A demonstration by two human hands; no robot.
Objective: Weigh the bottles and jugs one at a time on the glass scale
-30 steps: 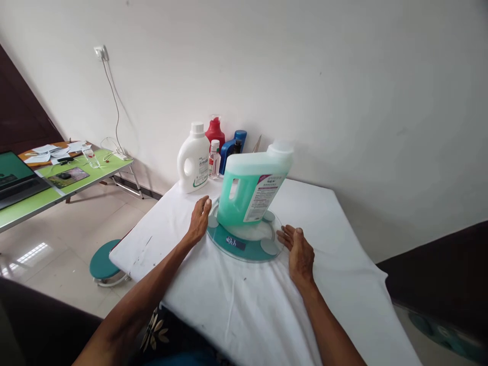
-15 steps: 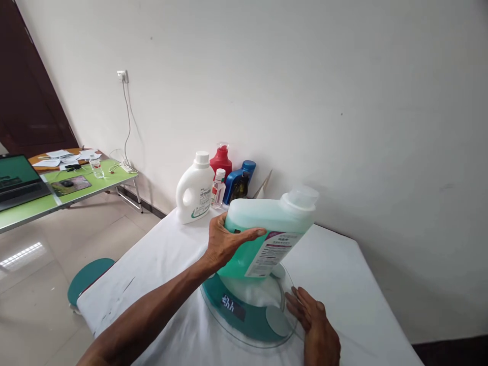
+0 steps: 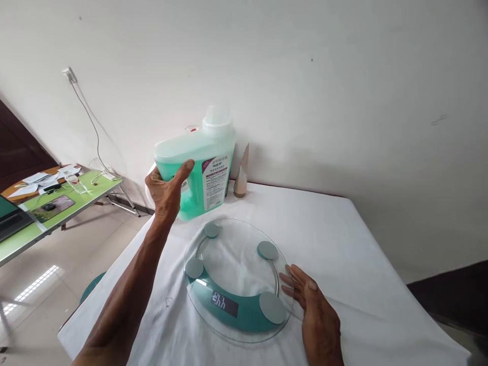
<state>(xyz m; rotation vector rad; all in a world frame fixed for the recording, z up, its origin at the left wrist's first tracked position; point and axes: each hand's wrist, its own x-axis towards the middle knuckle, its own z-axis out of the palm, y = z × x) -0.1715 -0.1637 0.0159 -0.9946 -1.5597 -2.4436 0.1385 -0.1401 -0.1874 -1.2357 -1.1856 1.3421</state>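
Observation:
My left hand [image 3: 168, 190] grips a translucent bottle of green liquid [image 3: 194, 198] with a white cap and a printed label, thumb across its near side. It is held tilted beyond the far left edge of a round glass scale [image 3: 247, 317]; whether its base touches the table I cannot tell. The scale has a teal band, round metal pads and a lit display [image 3: 224, 303] whose digits are blurred. At the scale's right rim rests my right hand [image 3: 318, 310], fingers stretched out against the glass edge, some overlapping it. The bottle hides most containers behind it.
A clear, cone-like container [image 3: 241, 175] stands by the wall on the white-covered table [image 3: 312, 223]. To the left are a green table [image 3: 82, 188] with a laptop [image 3: 15, 218], papers and a water bottle [image 3: 76, 183], and a teal stool [image 3: 91, 285] partly hidden.
My left hand has carried the green bottle off the scale toward the far left, in front of the other containers. The right hand stays at the scale's rim. The view has shifted right.

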